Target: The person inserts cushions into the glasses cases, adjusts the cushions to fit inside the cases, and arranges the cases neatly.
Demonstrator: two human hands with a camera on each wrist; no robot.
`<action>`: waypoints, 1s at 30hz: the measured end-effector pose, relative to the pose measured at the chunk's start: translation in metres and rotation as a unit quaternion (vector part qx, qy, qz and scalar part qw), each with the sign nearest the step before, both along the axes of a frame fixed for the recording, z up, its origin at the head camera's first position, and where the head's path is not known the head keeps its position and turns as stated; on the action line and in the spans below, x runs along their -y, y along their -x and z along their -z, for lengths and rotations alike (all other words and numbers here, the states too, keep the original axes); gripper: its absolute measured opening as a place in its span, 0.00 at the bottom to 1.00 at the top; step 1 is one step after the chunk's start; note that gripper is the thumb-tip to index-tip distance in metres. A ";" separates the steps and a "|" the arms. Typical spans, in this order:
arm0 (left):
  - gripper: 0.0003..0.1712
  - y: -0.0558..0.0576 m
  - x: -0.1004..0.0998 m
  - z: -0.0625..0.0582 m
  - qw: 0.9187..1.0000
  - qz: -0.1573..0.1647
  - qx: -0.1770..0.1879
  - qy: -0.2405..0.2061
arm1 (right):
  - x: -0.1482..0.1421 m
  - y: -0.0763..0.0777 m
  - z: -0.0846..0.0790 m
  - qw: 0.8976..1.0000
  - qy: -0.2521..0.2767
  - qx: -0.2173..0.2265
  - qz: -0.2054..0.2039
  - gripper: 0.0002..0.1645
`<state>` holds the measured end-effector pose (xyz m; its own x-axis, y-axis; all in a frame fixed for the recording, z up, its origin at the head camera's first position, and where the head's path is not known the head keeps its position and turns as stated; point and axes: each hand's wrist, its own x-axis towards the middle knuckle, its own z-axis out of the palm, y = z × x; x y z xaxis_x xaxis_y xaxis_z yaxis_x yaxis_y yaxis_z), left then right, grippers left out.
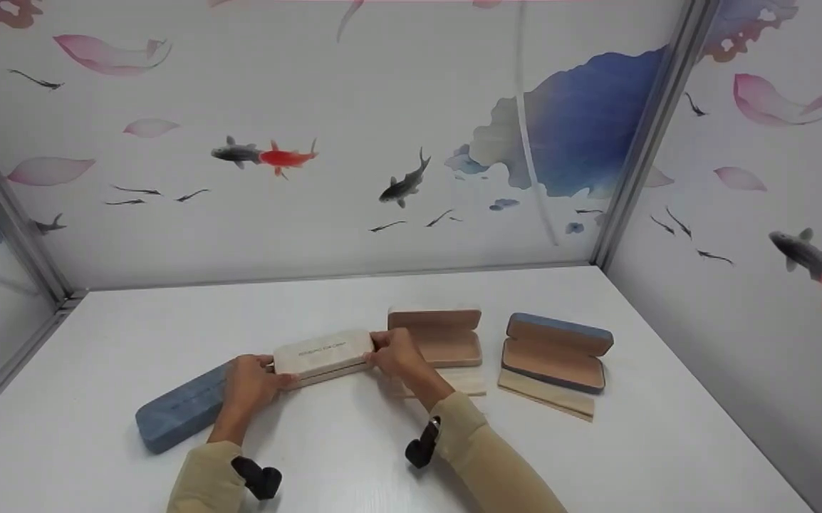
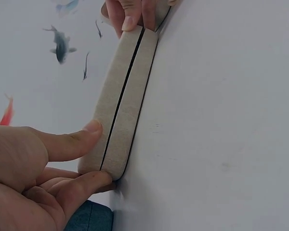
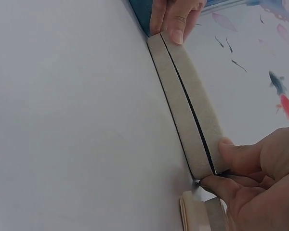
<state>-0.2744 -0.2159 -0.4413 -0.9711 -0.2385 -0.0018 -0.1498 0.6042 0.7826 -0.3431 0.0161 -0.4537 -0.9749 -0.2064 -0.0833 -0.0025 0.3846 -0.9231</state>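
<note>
Tan sleeves [image 1: 204, 481] are seen nearest, with a black clip [image 1: 259, 479] worn on each. Past them, a white case [image 1: 325, 355], lid down, is held between the left hand [image 1: 248, 386] and the right hand [image 1: 402, 356], just left of an open case [image 1: 446, 349] with a pale rim. Its left end is pinched by the one, its right end by the other. Each grip is drawn in snug, with a thumb pressed on the front side. The long way of the white case is pointed from hand to hand, and the right end is set a bit farther off. Neither hand can be called nearer, since both are touching. Whether it is lifted or rested on the table [image 1: 667, 427] cannot be told.
</note>
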 end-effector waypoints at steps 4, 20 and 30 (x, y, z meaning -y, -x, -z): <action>0.30 0.000 0.000 0.000 1.000 0.001 -0.007 -0.005 | 0.001 0.001 0.000 1.000 -0.008 0.002 0.008 0.28; 0.25 0.001 -0.006 -0.003 0.999 0.025 -0.020 0.010 | 0.005 -0.002 -0.011 0.999 -0.026 -0.007 0.026 0.30; 0.31 -0.011 -0.008 -0.024 1.000 -0.004 -0.012 -0.024 | -0.009 -0.008 -0.020 0.999 -0.004 -0.028 0.019 0.19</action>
<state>-0.2638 -0.2083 -0.4168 -0.9690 -0.2467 0.0098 -0.1354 0.5644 0.8143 -0.3346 0.0254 -0.4334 -0.9851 -0.1691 -0.0299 -0.0395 0.3926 -0.9188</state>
